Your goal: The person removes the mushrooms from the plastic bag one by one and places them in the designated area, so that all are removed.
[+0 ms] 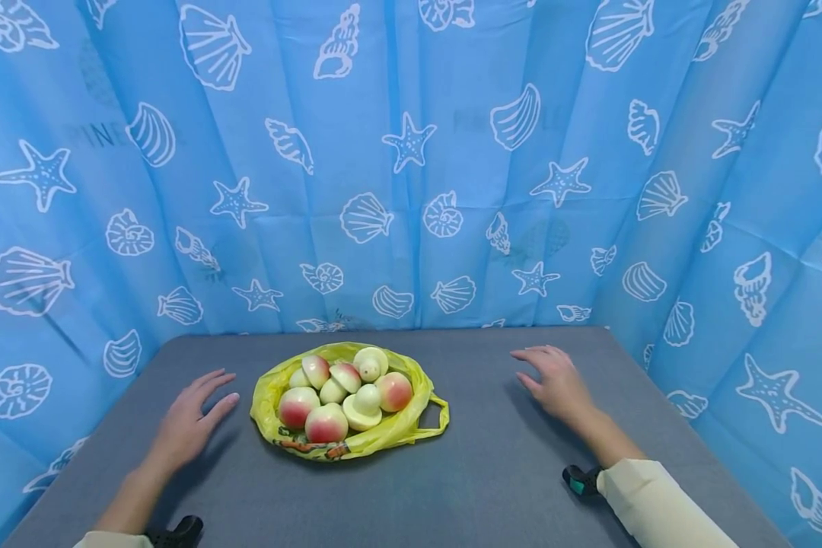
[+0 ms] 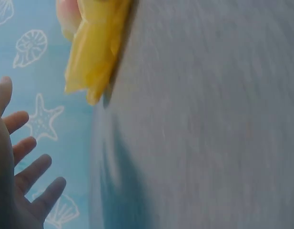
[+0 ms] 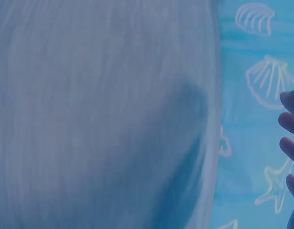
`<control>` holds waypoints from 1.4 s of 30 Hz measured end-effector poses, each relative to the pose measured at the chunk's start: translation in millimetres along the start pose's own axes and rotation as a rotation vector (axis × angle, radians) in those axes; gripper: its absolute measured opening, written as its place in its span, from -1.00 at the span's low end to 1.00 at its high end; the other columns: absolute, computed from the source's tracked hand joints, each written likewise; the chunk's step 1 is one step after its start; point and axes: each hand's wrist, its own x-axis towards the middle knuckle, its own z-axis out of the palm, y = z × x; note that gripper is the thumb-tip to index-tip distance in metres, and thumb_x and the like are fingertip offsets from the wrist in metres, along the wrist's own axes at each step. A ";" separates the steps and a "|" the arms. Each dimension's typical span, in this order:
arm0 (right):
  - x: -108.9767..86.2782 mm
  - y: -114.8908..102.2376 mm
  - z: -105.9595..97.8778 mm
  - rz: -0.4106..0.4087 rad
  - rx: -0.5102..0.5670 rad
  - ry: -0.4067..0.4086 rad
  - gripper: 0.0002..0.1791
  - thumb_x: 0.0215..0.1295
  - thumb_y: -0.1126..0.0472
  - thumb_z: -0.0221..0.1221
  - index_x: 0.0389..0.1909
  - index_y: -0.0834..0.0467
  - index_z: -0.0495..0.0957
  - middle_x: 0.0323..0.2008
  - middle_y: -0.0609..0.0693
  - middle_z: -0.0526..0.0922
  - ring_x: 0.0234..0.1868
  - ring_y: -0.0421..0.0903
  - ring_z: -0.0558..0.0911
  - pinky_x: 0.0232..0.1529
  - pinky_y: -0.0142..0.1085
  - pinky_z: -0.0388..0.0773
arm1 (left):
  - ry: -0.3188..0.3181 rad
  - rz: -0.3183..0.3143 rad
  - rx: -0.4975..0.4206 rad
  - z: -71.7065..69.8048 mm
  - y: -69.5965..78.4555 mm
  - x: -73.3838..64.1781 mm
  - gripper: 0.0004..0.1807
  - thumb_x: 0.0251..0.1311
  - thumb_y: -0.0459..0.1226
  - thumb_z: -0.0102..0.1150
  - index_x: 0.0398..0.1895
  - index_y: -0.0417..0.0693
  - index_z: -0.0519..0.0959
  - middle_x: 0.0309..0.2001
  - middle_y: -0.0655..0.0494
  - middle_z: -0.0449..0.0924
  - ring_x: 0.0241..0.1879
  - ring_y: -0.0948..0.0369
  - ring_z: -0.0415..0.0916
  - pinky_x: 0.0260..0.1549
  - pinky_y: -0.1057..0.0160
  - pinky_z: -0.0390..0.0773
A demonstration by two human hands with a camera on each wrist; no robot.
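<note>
A yellow plastic bag lies with its mouth spread wide on the grey table, left of centre in the head view. Inside it are several smooth, cream-coloured mushroom-shaped pieces with pinkish-red caps; some show their pale undersides and stems. One looped bag handle sticks out to the right. My left hand hovers just left of the bag, fingers spread and holding nothing. In the left wrist view part of the bag appears beyond the fingers. Farther off, right of the bag, my right hand is also held over the table, fingers extended.
The grey cloth-covered table ends at a blue curtain printed with white shells and starfish, which hangs behind it and on both sides. Dark bands with devices sit at both wrists.
</note>
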 end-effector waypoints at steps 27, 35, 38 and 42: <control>26.0 -76.1 40.1 -0.018 0.250 0.143 -0.66 0.12 0.32 0.39 -0.05 0.18 0.65 -0.12 0.03 0.69 0.00 0.04 0.56 0.08 0.12 0.39 | 0.122 -0.297 -0.678 23.9 40.0 14.0 -0.35 0.46 -0.01 -0.09 0.49 -0.10 0.12 0.49 -0.12 0.02 0.42 -0.13 0.01 0.26 -0.31 0.05; 40.9 -99.6 41.7 -0.009 0.356 0.202 -0.70 0.15 0.29 0.37 -0.07 0.20 0.66 -0.12 0.03 0.70 0.00 0.02 0.56 0.08 0.07 0.41 | 0.173 -0.330 -0.858 35.0 49.0 19.8 -0.38 0.45 -0.10 -0.03 0.50 -0.04 0.13 0.49 0.00 0.02 0.38 0.04 0.06 0.31 0.06 0.19; 45.7 -107.8 45.8 -0.007 0.391 0.247 -0.71 0.15 0.29 0.37 -0.08 0.21 0.66 -0.13 0.03 0.70 -0.02 0.01 0.56 0.05 0.04 0.44 | 0.183 -0.336 -0.880 38.3 47.2 20.5 -0.35 0.41 -0.13 0.06 0.50 -0.04 0.14 0.49 -0.01 0.01 0.42 -0.01 0.01 0.35 0.01 0.09; 50.5 -117.5 52.5 -0.007 0.466 0.352 -0.73 0.15 0.30 0.37 -0.11 0.23 0.66 -0.15 0.01 0.70 -0.04 -0.03 0.57 0.02 -0.09 0.50 | 0.190 -0.359 -0.890 41.9 41.4 22.0 -0.30 0.34 -0.23 0.16 0.49 -0.04 0.15 0.51 -0.02 0.00 0.45 -0.04 -0.05 0.36 -0.15 -0.06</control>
